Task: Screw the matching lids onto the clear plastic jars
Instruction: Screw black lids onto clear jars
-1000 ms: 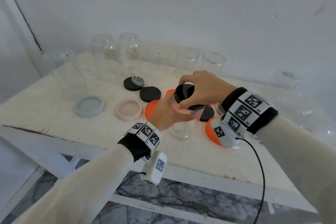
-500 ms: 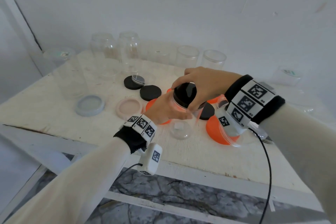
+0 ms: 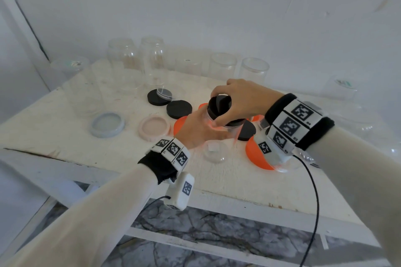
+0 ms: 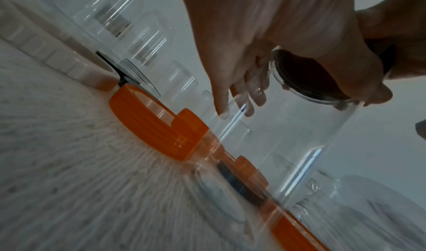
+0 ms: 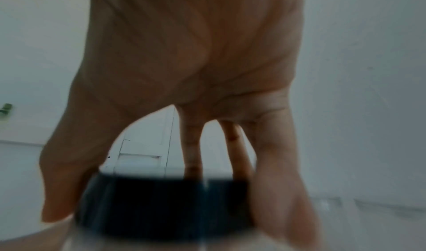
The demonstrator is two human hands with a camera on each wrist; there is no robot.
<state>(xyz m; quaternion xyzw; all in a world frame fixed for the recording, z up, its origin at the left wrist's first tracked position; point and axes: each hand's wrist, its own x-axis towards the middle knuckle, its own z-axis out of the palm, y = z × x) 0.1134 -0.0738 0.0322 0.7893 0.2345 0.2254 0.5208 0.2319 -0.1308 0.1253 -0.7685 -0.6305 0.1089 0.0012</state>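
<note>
At the middle of the white table [image 3: 65, 136] stands a clear plastic jar [image 3: 233, 131] [image 4: 306, 145]. My left hand [image 3: 201, 130] [image 4: 242, 100] grips its wall, fingers wrapped round it. A black lid [image 3: 219, 105] [image 4: 308, 79] [image 5: 166, 205] sits on the jar's mouth. My right hand [image 3: 240, 102] [image 5: 184, 90] holds this lid from above, thumb and fingers curled round its rim. Two more black lids [image 3: 179, 109] lie left of the jar, a third black lid [image 3: 247, 131] to its right. Orange lids [image 3: 258, 156] [image 4: 156, 127] lie around the jar's base.
Several empty clear jars [image 3: 222, 66] stand along the back by the wall. A blue-grey lid [image 3: 107, 124] and a pink lid [image 3: 154, 128] lie at the left. A small clear lid [image 3: 214, 151] lies in front of the jar. More clear containers [image 3: 340, 86] sit at the right.
My right hand has turned on the black lid, its wrist swinging up and to the right. The left hand keeps its hold on the jar.
</note>
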